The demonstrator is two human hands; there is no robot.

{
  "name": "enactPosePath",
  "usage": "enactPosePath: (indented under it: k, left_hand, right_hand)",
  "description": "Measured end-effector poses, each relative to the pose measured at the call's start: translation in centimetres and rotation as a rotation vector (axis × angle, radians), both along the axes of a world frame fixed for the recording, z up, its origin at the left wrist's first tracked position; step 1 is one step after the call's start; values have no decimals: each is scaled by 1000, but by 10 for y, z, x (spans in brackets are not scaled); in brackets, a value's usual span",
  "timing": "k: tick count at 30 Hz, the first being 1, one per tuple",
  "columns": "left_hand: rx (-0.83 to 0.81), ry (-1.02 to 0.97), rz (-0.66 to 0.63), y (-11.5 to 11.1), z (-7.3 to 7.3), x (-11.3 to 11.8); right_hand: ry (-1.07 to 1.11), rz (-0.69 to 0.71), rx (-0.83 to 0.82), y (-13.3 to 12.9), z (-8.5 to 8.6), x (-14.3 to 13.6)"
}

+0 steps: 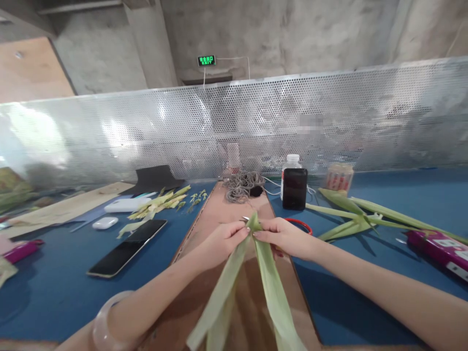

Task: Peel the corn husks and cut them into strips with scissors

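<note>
Long pale green leaf strips (272, 287) meet at a folded green tip in the middle of the view and hang down toward me in a spread. My left hand (228, 240) pinches the strips just left of the tip, thumb and fingers pressed together. On the right side of the same tip, my right hand (280, 236) is closed on the strips. Both hands nearly touch each other above a brown board (208, 214). Scissors with red handles (302, 224) lie partly hidden behind my right hand, their metal tips showing near the leaf tip.
Grey cord (241, 186) lies tangled at the board's far end. Right are a black device (295, 189), a bottle (293, 159), green leaves (347, 226) and a purple package (440, 251). Left are a phone (127, 248), a white case (105, 223) and yellowish leaf scraps (157, 204). A perforated metal screen (183, 131) stands behind.
</note>
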State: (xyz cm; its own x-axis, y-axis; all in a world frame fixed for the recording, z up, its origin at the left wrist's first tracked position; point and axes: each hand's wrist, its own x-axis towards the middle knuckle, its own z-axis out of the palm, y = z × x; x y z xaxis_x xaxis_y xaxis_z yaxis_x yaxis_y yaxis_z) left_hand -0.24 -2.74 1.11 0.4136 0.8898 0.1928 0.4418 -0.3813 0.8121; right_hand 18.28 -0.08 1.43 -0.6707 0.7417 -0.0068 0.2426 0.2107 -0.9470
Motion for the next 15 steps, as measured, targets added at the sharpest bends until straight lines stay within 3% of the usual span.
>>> enactPosePath:
  k: [5, 11, 15]
  left_hand:
    - [-48, -18, 42, 1, 2, -3]
    - [-53, -23, 2, -5, 2, 4]
    - [-35, 11, 14, -7, 2, 5]
  right_hand:
    - [-15, -63, -5, 1, 0, 4]
    - [-8, 2, -6, -3, 0, -2]
    - [30, -74, -14, -4, 0, -4]
